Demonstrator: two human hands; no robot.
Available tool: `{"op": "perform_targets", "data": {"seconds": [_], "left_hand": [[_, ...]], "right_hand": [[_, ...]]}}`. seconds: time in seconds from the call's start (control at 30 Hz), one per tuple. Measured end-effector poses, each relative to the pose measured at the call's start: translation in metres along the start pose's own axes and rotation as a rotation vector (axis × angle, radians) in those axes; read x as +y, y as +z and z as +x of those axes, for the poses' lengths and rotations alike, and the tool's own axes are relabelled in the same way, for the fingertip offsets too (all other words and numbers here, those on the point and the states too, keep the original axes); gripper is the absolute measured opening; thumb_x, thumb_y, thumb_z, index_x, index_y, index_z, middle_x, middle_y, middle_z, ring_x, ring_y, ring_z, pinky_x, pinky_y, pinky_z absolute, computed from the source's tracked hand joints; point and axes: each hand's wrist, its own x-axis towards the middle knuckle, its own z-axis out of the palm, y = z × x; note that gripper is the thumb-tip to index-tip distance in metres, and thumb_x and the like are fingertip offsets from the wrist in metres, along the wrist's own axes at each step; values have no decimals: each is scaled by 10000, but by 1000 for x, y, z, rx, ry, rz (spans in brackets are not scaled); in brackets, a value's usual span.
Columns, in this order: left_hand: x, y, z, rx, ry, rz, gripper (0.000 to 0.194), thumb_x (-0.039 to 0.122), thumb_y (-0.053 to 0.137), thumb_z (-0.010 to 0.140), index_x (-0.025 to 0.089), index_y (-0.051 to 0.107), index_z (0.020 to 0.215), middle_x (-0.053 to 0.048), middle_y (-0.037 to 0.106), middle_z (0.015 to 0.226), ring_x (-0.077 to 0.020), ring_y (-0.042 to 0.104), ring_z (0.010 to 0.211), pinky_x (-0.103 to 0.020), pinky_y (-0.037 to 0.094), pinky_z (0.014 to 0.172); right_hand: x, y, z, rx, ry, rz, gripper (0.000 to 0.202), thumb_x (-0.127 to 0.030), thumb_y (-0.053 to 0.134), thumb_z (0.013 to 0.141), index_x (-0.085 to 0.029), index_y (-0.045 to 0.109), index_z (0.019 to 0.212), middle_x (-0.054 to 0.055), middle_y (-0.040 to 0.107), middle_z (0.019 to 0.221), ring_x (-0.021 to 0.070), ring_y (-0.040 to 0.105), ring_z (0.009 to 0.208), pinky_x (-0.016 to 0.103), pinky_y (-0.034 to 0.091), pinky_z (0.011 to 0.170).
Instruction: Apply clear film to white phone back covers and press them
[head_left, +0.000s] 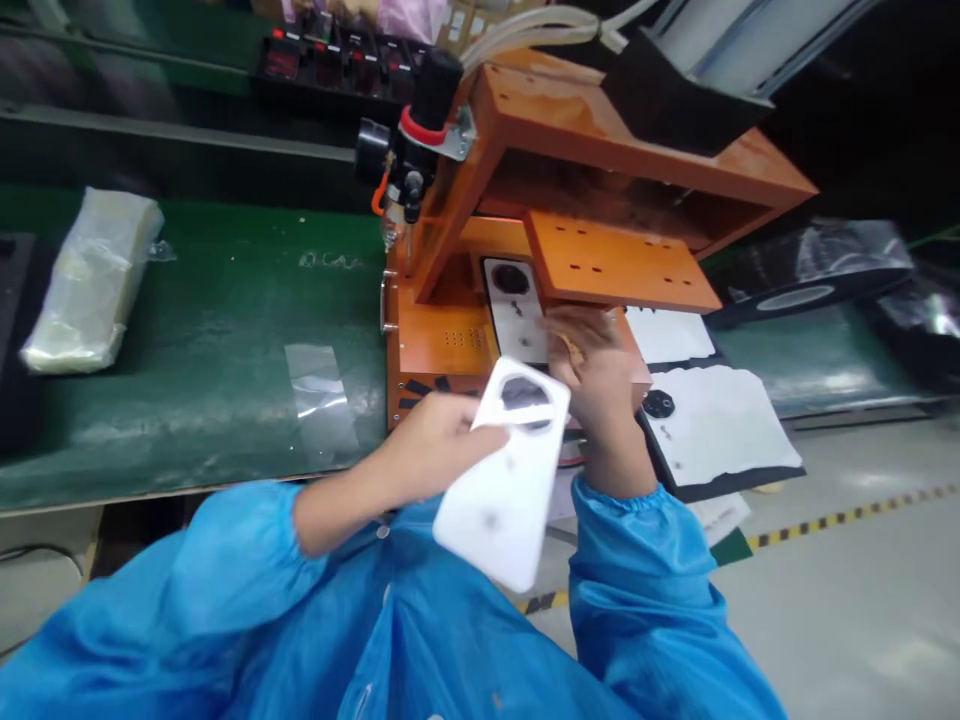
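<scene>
A white phone back cover (502, 490) with a large round camera opening is in my left hand (439, 440), thumb on its face and fingers behind. My right hand (592, 365) is by the right side of the orange press (442, 345), just under its raised plate (622, 265). Motion smears its fingers, so I cannot see whether they hold anything. Left of that hand, a second white panel (517, 320) with a dark round camera area lies in a black-edged fixture on the press bed.
Right of the press, a white sheet with a black disc (720, 425) rests on a dark board. A black air regulator (424, 125) is fixed to the press's left side. On the green bench lie a clear film piece (322, 390) and a plastic-wrapped stack (97, 280).
</scene>
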Motion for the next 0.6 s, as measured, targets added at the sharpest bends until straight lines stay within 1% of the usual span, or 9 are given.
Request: {"op": "perform_targets", "data": {"seconds": [0.03,0.1,0.2,0.3,0.4,0.43,0.5,0.57,0.6], "left_hand": [[-11,-9,-16,3,-16,18,202,335,709,828,164,717,721,-40,732,708,-157,643,607,-228,410,537],[-29,-25,-40,42,-70,4,273,433,734,809,163,729,762,-50,758,728,-172,666,619,-233,445,544],[-48,-40,-61,142,-167,-48,380,544,753,802,165,730,805,-66,782,737,-189,683,608,-248,479,541],[-58,-46,-70,196,-213,-30,406,573,778,791,171,722,791,-64,782,726,-197,692,609,-247,482,533],[-64,-50,-76,192,-190,12,382,554,769,822,175,734,794,-53,778,728,-182,681,602,-233,463,525],[-66,-51,-77,185,-181,26,375,548,760,837,175,738,797,-53,779,734,-181,681,606,-232,465,528],[-68,-53,-79,179,-170,62,367,540,743,857,177,741,804,-55,781,747,-186,687,625,-237,478,543],[-68,-54,-80,187,-158,110,364,537,719,871,180,736,801,-56,777,746,-194,689,634,-246,485,549],[-68,-55,-81,189,-147,141,363,534,699,882,182,734,800,-56,776,746,-199,690,638,-251,487,548]], "right_hand": [[-2,2,6,4,-4,19,378,-371,530,1049,-223,745,1322,153,743,1324,338,684,1271,519,584,1113],[-5,5,16,-47,-19,46,447,-397,566,1036,-205,701,1417,146,742,1360,341,682,1290,531,568,1138],[-5,6,23,-128,6,34,485,-428,602,1019,-215,685,1446,131,751,1355,344,700,1257,549,567,1133],[-1,2,25,-170,28,2,470,-465,647,999,-255,705,1416,108,753,1346,362,691,1271,588,548,1144],[8,1,35,-221,51,-30,489,-561,712,959,-301,722,1373,80,745,1369,394,655,1329,624,512,1177],[11,3,41,-220,62,-30,524,-598,736,936,-300,721,1367,82,737,1384,405,643,1345,623,508,1182],[18,10,55,-210,67,-13,632,-653,778,886,-264,707,1379,111,727,1394,417,640,1343,595,527,1166],[22,19,70,-232,36,0,692,-664,784,873,-224,689,1398,133,748,1341,403,675,1282,554,559,1127],[24,24,76,-253,19,-5,685,-664,777,878,-220,691,1393,128,770,1286,385,700,1228,534,573,1105]]}}
